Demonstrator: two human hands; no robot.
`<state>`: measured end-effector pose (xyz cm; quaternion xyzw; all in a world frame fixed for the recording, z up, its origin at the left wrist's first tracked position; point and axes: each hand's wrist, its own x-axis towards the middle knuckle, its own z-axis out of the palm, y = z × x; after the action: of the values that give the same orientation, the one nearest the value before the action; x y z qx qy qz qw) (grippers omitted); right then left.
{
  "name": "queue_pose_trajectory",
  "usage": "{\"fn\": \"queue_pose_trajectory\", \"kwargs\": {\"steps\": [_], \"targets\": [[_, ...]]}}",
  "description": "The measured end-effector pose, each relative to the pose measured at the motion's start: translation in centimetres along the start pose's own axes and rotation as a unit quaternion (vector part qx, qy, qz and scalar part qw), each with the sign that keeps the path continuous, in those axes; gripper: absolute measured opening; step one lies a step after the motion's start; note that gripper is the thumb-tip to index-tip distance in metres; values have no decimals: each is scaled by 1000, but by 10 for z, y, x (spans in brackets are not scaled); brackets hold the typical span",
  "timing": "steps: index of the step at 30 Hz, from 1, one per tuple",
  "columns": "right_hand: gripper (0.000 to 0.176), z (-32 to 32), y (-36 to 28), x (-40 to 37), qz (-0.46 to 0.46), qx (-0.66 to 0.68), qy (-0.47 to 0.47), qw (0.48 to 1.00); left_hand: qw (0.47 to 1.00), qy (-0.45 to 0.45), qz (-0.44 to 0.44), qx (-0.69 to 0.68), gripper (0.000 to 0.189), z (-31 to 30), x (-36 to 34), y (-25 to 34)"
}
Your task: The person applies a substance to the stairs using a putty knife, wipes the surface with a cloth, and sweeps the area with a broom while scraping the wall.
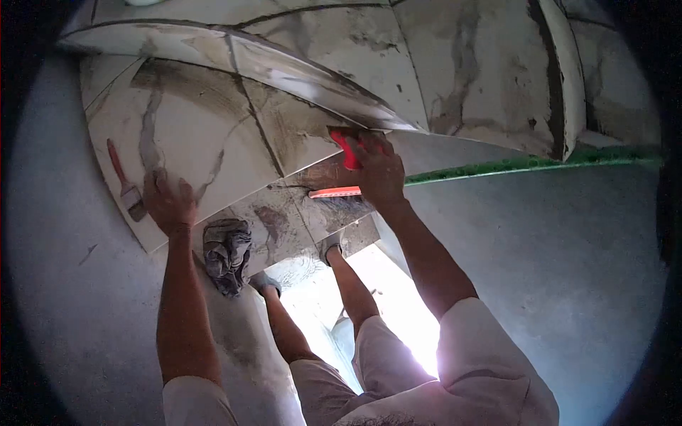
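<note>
My left hand (169, 201) rests flat on a pale, grey-veined tile (188, 106), its fingers stretched out and nothing in it. Just left of it lies a paintbrush (126, 181) with a red handle and dark bristles. My right hand (380, 167) is closed around a red scraper (346, 148), whose dark edge meets the tile under the upright riser (305, 67); the fingers partly cover it. Below that hand lies an orange-red strip (335, 192) with a pale edge, partly hidden by my wrist. Dark smears mark the tile near the scraper.
A crumpled grey cloth (227, 255) lies on the lower step (273, 220), near my feet. More veined tiles (483, 71) rise above the riser. A green strip (526, 165) runs along the right edge, beside a grey wall (540, 263). Bright light shows between my legs.
</note>
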<state>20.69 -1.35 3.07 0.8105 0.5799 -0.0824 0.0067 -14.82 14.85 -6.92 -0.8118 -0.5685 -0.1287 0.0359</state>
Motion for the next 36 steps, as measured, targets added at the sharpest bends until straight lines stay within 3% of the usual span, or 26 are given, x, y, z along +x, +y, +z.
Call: {"fn": "queue_pose_trajectory", "kwargs": {"steps": [2,4,6,7,8,10,14,16,17,19,21,23,24,26,28,31,32,33,35,36], "targets": [[63,17,11,2,-13,-29,-1,999,999,4,38,22,49,4,-1,-5],[54,21,10,-16,15,-7,-11,1000,999,-3,44,27,49,3,-1,-6],[49,27,16,-30,-81,20,48,995,998,-2,48,32,49,3,1,-3],[49,28,14,-42,84,222,-128,963,999,-5,38,38,48,1,0,-1],[49,27,19,-47,89,223,-126,963,999,-8,28,43,48,0,0,2],[46,-4,15,-37,-52,41,15,998,998,-19,32,52,48,-1,2,3],[31,15,24,-9,-38,32,27,998,994,-2,64,93,44,-2,0,6],[52,43,27,-14,-18,47,78,996,993,-12,61,98,43,2,0,2],[52,42,31,-21,-20,48,78,996,993,-22,57,101,42,5,1,-1],[52,5,20,-46,-53,126,-219,966,990,-20,79,112,41,14,-2,-15],[44,19,13,-85,-89,125,-44,987,988,-14,97,123,40,24,-6,-27],[47,-6,7,-97,-67,188,-42,979,974,6,166,152,41,30,-10,-36],[49,-6,6,-102,-56,237,-54,968,974,4,160,160,41,21,-11,-26],[49,-5,6,-111,-53,289,-52,954,988,81,60,117,42,-7,-17,21],[50,-9,1,-113,-64,355,-63,931,996,64,-1,58,43,-23,-55,58],[42,-26,3,-110,-43,521,-166,836,986,-88,-46,134,45,-28,-146,94],[40,-27,5,-114,-23,545,-224,807,973,-187,-137,-8,44,-49,-156,114],[39,-42,3,-118,-11,514,-224,828,991,-113,-70,19,41,-34,-192,108],[38,-50,8,-126,-41,509,-219,831,973,-186,-134,-27,43,-59,-204,115],[38,-52,12,-130,-54,498,-202,841,973,-181,-146,-12,43,-60,-215,106]]}}
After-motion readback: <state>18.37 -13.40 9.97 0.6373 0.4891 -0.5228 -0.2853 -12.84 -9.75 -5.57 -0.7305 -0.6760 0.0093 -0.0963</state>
